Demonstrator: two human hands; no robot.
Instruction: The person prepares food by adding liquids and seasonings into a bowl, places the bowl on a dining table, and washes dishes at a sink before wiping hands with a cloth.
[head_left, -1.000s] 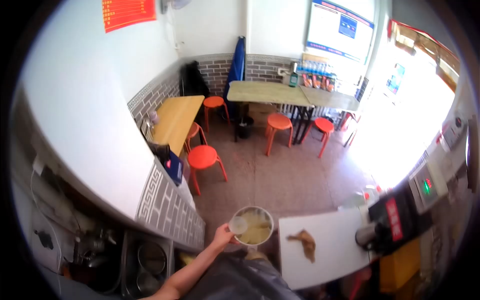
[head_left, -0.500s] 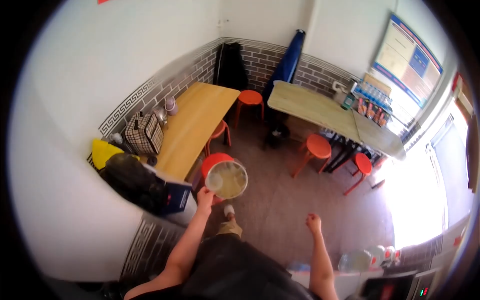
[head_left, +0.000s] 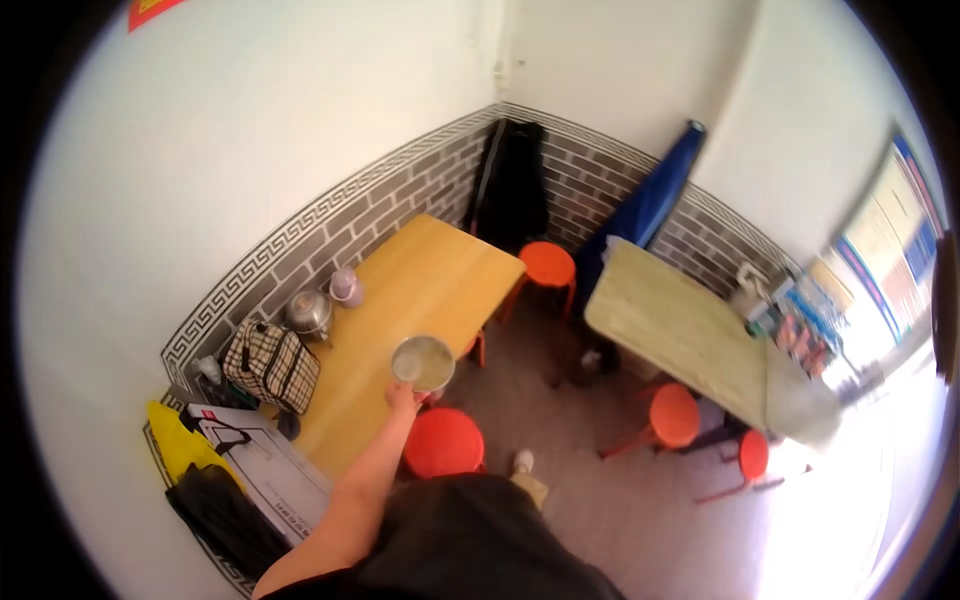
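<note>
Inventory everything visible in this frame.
Round container: 1, pale, hand-held
Wooden table: 1, tan, left
Far tables: seemingly 2, greenish, right
Stools: 5+, red-orange, near tables
Checked bag: 1, beige-black, left
Pot: 1, silver, beside bag
Cup: 1, purplish, beside pot
Bundles: 2, black, lower left, corner
Soft item: 1, yellow, left
Flat box: 1, white, left
Tall bundle: 1, blue, corner
Small goods: uncountable, mixed, right
Posters: 2, blue-white, red, walls
Shoe: 1, white, floor
Left hand: 1, bare, centre
</note>
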